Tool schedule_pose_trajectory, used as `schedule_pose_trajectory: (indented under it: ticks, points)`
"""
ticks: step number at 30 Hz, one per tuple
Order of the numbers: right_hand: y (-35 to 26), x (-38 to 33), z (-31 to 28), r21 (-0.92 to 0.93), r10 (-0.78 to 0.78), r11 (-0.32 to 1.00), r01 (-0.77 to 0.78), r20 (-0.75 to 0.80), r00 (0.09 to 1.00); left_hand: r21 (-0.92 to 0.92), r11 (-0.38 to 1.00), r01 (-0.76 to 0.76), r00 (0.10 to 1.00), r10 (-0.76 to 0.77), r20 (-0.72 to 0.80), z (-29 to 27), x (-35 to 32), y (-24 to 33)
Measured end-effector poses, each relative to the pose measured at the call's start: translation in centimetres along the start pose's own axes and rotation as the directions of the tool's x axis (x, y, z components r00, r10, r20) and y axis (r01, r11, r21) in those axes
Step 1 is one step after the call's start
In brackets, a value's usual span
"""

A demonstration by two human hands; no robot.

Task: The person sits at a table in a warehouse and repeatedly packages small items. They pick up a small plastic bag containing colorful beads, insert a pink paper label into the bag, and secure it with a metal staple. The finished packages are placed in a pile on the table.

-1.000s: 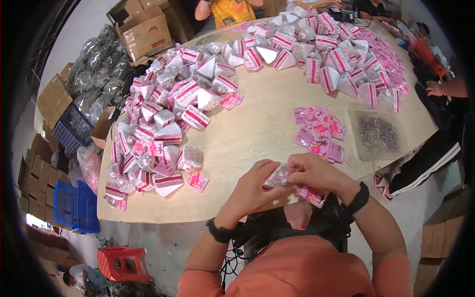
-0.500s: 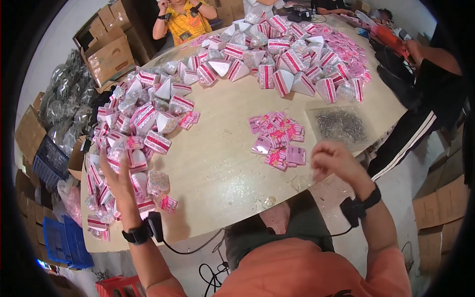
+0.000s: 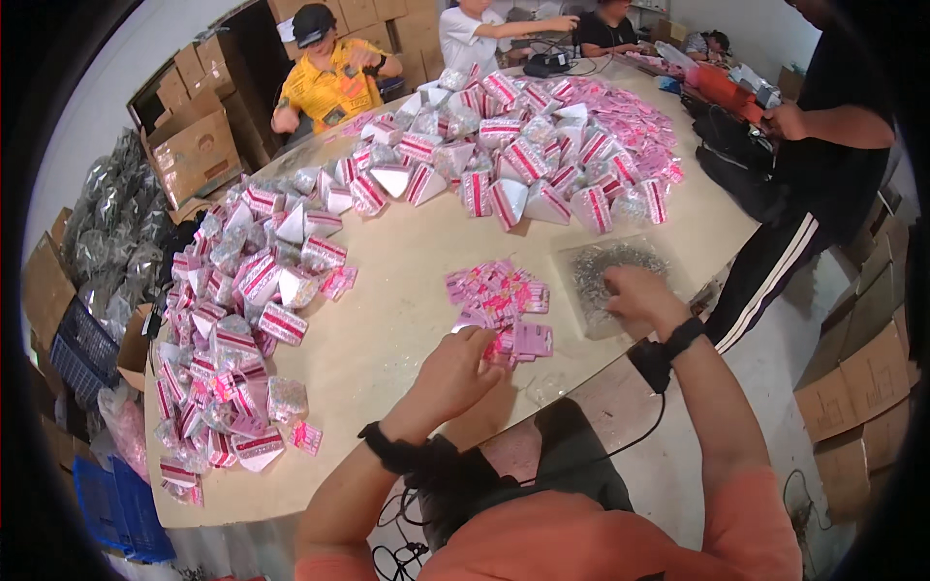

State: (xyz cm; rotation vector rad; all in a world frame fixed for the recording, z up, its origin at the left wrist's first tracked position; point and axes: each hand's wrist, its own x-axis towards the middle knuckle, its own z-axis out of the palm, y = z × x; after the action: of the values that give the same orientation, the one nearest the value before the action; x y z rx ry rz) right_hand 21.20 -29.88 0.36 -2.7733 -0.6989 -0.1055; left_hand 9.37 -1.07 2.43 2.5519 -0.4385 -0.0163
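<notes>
Big tan table [image 3: 407, 320] in a packing rm, heaps of pink-white packets [image 3: 242, 320] round it. Left hand [image 3: 450, 373] curled shut on pink cards [image 3: 499, 305] at near edge. Right hand [image 3: 635, 295] fingers spread, in clear bag of small metal bits [image 3: 605, 266] just beside.

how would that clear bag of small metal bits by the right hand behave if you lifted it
The clear bag would probably sag and shift, since it lies flat and limp on the table. It looks packed with small grey pieces, so it is likely heavy for its size. The thin film may be slippery, so the right hand resting on it might need a pinch.
</notes>
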Motion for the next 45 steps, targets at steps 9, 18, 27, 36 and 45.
schedule_pose_trajectory:
  ticks: [9,18,27,36,45]
  points:
    - [1.2,2.1,1.2,0.118,0.076,0.990,-0.083,0.066,0.995,0.333,0.929,-0.160,0.985,0.173,-0.011,4.0,4.5,-0.7]
    - [2.4,2.3,0.7,0.222,0.067,0.974,-0.043,-0.102,0.993,0.063,0.988,-0.144,0.976,0.152,-0.153,2.4,5.2,-0.7]
    - [1.0,2.1,0.5,0.308,0.139,0.948,-0.078,-0.181,0.974,-0.201,0.979,-0.022,0.982,-0.017,-0.190,0.8,3.4,-0.2]
    - [1.5,2.4,0.9,0.148,0.062,0.989,-0.027,-0.237,0.970,-0.320,0.947,0.026,0.991,-0.067,-0.118,0.3,1.5,-0.6]
    - [-0.2,1.8,-1.9,0.675,0.301,0.691,-0.258,0.056,0.952,-0.487,0.870,0.078,0.991,-0.121,-0.057,0.7,0.2,-1.1]
